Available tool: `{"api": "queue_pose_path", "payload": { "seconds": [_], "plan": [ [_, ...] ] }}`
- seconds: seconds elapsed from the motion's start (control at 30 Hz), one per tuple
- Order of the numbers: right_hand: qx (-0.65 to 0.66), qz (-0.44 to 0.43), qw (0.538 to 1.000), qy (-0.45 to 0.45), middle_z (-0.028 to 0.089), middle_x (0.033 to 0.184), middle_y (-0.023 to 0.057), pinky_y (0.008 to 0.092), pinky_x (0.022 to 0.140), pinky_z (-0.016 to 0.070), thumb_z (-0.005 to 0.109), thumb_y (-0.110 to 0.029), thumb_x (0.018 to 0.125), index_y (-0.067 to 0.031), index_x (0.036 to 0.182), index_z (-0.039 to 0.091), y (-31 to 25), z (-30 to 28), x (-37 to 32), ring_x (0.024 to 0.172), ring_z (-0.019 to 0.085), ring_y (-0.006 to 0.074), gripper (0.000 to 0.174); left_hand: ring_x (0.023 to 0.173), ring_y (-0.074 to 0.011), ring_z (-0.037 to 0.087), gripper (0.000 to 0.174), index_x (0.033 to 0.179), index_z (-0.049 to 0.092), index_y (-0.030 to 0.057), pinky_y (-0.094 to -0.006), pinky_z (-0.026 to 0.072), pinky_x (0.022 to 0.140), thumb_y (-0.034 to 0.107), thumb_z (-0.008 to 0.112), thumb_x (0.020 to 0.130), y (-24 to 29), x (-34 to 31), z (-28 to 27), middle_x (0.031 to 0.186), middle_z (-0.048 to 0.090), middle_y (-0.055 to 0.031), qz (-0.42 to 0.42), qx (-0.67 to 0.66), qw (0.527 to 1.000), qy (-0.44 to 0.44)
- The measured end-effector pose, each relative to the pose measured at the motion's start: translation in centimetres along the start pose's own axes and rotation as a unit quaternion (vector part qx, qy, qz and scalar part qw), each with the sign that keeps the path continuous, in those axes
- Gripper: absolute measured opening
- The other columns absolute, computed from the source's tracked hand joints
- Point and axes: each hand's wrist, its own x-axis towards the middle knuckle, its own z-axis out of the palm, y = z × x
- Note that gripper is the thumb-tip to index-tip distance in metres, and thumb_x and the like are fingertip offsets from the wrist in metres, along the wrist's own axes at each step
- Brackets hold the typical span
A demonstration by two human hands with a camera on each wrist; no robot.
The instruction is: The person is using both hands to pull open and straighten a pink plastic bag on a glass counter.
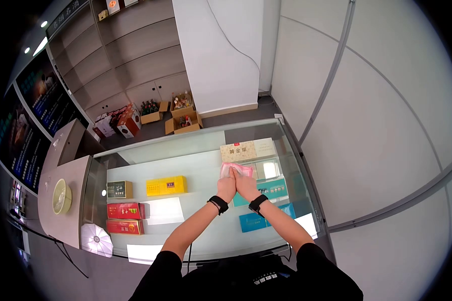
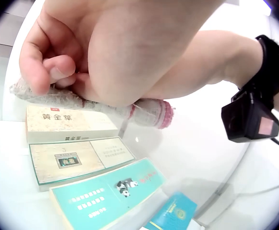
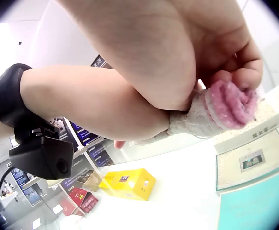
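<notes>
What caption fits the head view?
Left hand and right hand hold a pink cloth on a glass display counter.

Head view: worn high, a wide fisheye looking forward and down on the glass display counter [image 1: 201, 175]; the farthest view, with the left hand [image 1: 226, 186] and right hand [image 1: 246, 184] meeting at frame centre.
Left wrist view: from under the left forearm, very near, facing along the palm; the hand fills the upper frame and the right-wrist camera [image 2: 249, 117] sits at the right edge.
Right wrist view: a mirror position, equally near; the left-wrist camera [image 3: 42, 155] is at lower left.
Shared ground: all three views show the pink cloth [image 1: 236, 169]; head and left wrist share the beige carton [image 2: 67, 122]; head and right wrist share the yellow carton [image 3: 127, 182].
</notes>
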Motion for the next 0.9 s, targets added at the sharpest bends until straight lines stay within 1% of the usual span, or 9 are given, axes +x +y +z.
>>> {"api": "queue_pose_path", "payload": {
  "seconds": [0.17,0.27,0.33,0.4,0.47,0.63,0.77,0.87,0.9],
  "plan": [
    [-0.002,0.014,0.999,-0.037,0.054,0.062,0.0105,0.0373,0.04,0.0401,0.04,-0.014,0.071,-0.0103,0.114,0.029,-1.3,-2.0,-4.9,0.051,0.053,0.0268,0.044,0.043,-0.0209,0.051,0.058,0.113,0.02,-0.0112,-0.0308,0.0394,0.037,0.009,0.044,0.064,1.6,-4.8,-1.4,0.055,0.053,-0.0094,0.039,-0.011,0.999,-0.024],
    [0.007,0.002,0.998,-0.068,0.054,0.061,0.0111,0.0375,0.04,0.0401,0.041,-0.013,0.07,-0.0108,0.115,0.027,-2.1,-3.6,-8.6,0.051,0.053,0.0271,0.047,0.043,-0.0207,0.051,0.059,0.112,0.02,-0.0118,-0.031,0.0394,0.037,0.009,0.045,0.064,2.6,-7.8,-2.1,0.056,0.053,-0.0108,0.071,-0.056,0.996,0.001],
    [0.008,0.013,0.999,-0.048,0.054,0.061,0.0118,0.0374,0.04,0.0401,0.042,-0.013,0.07,-0.0108,0.115,0.028,-2.2,-4.0,-8.3,0.05,0.053,0.0271,0.047,0.043,-0.0215,0.051,0.059,0.112,0.02,-0.0125,-0.0312,0.0392,0.037,0.008,0.045,0.063,3.2,-8.6,-2.9,0.058,0.053,-0.0125,0.064,-0.021,0.996,-0.066],
    [0.013,0.024,0.999,-0.046,0.054,0.061,0.0125,0.0373,0.041,0.0402,0.042,-0.013,0.07,-0.0109,0.114,0.029,-2.3,-3.0,-8.6,0.05,0.052,0.0271,0.046,0.043,-0.0219,0.051,0.059,0.112,0.019,-0.0136,-0.0318,0.0391,0.037,0.009,0.044,0.064,3.0,-7.6,-1.4,0.055,0.053,-0.0114,0.056,-0.065,0.996,-0.036],
    [0.026,0.011,0.999,0.02,0.052,0.056,0.0097,0.0356,0.04,0.0405,0.038,-0.015,0.072,-0.0112,0.112,0.033,-1.0,-0.9,-6.8,0.048,0.052,0.0255,0.04,0.042,-0.0217,0.05,0.059,0.111,0.019,-0.0139,-0.0319,0.0389,0.037,0.009,0.045,0.064,2.9,-6.1,-1.0,0.053,0.052,-0.0098,0.044,-0.061,0.997,-0.032],
    [-0.003,0.051,0.998,-0.031,0.054,0.062,0.0128,0.0362,0.041,0.0408,0.042,-0.013,0.07,-0.0105,0.112,0.032,-1.7,-2.0,-6.5,0.049,0.053,0.0258,0.044,0.042,-0.0204,0.051,0.057,0.112,0.018,-0.0132,-0.0303,0.039,0.037,0.009,0.043,0.065,2.8,-5.6,-0.7,0.051,0.052,-0.0086,0.033,-0.045,0.998,-0.006],
    [-0.046,0.033,0.998,-0.011,0.052,0.058,0.0104,0.0333,0.039,0.0409,0.042,-0.012,0.069,-0.0112,0.113,0.033,-3.3,-3.2,-10.4,0.046,0.051,0.0243,0.045,0.041,-0.0193,0.051,0.057,0.112,0.019,-0.0128,-0.029,0.0391,0.037,0.008,0.043,0.064,3.6,-9.2,-2.1,0.052,0.052,-0.0082,0.046,-0.039,0.998,-0.029],
    [-0.011,0.015,0.999,-0.032,0.052,0.058,0.0111,0.0346,0.039,0.0405,0.045,-0.012,0.066,-0.0097,0.114,0.029,-4.0,-3.7,-14.5,0.047,0.052,0.0252,0.051,0.041,-0.0186,0.05,0.058,0.112,0.021,-0.0126,-0.0279,0.0391,0.036,0.008,0.044,0.063,4.4,-13.5,-2.8,0.053,0.052,-0.0079,0.085,-0.042,0.995,0.019],
    [-0.013,0.013,0.999,-0.031,0.052,0.058,0.0111,0.0346,0.039,0.0405,0.045,-0.012,0.066,-0.0097,0.114,0.029,-4.3,-3.9,-15.4,0.047,0.052,0.0252,0.051,0.041,-0.0183,0.05,0.058,0.111,0.022,-0.0126,-0.0276,0.0391,0.036,0.008,0.045,0.062,4.8,-14.9,-3.3,0.053,0.051,-0.0078,0.087,-0.03,0.996,-0.01]
  ]
}}
